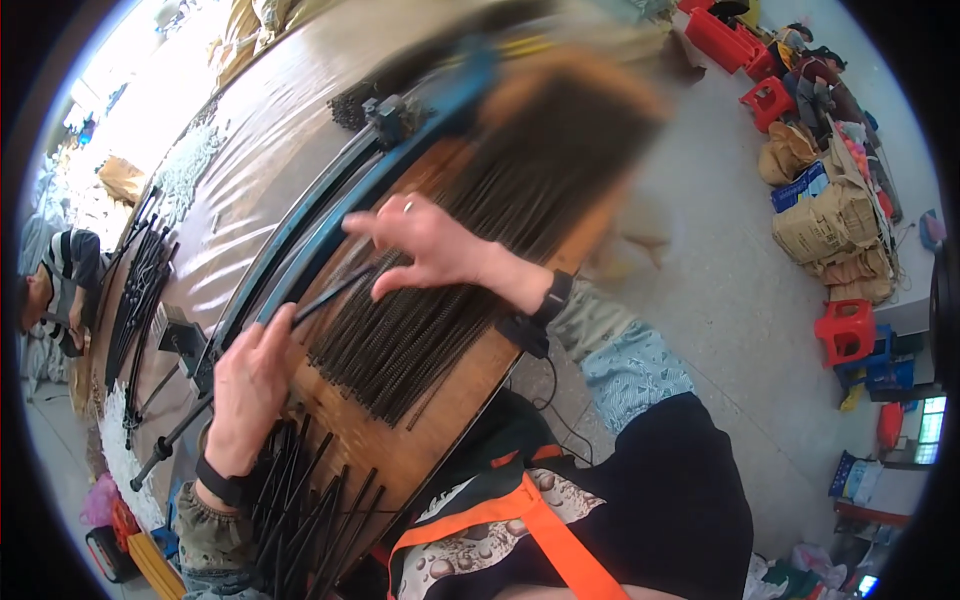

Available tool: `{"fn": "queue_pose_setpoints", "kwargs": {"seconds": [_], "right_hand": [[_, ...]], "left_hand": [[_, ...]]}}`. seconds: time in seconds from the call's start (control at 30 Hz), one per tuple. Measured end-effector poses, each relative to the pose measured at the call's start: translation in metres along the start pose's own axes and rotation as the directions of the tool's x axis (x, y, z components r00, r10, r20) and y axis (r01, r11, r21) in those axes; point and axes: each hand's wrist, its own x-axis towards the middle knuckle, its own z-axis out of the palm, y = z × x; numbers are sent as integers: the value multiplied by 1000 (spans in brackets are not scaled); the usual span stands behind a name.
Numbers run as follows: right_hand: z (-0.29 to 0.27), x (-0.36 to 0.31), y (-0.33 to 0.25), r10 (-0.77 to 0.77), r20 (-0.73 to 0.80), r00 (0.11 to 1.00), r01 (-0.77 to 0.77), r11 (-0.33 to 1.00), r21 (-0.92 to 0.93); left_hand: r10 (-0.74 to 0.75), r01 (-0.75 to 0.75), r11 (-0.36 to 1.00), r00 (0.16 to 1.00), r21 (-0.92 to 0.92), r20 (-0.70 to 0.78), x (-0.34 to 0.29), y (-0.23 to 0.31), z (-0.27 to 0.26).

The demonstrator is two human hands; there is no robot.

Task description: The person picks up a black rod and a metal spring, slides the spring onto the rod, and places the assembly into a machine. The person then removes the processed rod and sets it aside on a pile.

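My left hand [248, 392] is closed around a slim black rod [335, 292] that slants along the near side of a long blue metal rail [300, 275]. Below that hand, toward the left, a dark rod with a collar and knobbed end [165, 448] sticks out; whether it is the same piece is hidden by the hand. Close to the rod's far end hovers my right hand [425, 240], slightly blurred, its thumb and fingers spread and holding nothing. Beneath it lies a dense row of long dark coil springs [400, 345] on the wooden tabletop [450, 425].
Several black tubes [310, 510] lie at the near left. A metal clamp block [385, 120] sits on the rail. Across the table, a person in a striped top [75, 265] works beside black rods [140, 290]. Red stools [845, 332] and paper sacks [830, 220] stand at the right.
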Motion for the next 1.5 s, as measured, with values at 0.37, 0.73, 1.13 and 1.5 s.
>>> {"fn": "queue_pose_setpoints", "kwargs": {"seconds": [0.37, 0.73, 1.13, 1.5], "right_hand": [[40, 13, -70, 169, -43, 985, -127, 863, 489], [72, 29, -108, -4, -89, 996, 45, 881, 471], [88, 41, -59, -182, -26, 983, 177, 974, -144], [207, 151, -144, -141, 389, 910, -107, 827, 552]], "left_hand": [[-112, 116, 993, 987, 28, -113, -53, -10, -31], [-184, 193, 977, 978, 89, -101, -104, -16, -40], [-381, 395, 918, 860, -30, -339, -153, -67, -55], [-528, 603, 796, 659, -42, -536, -226, -87, -105]]}}
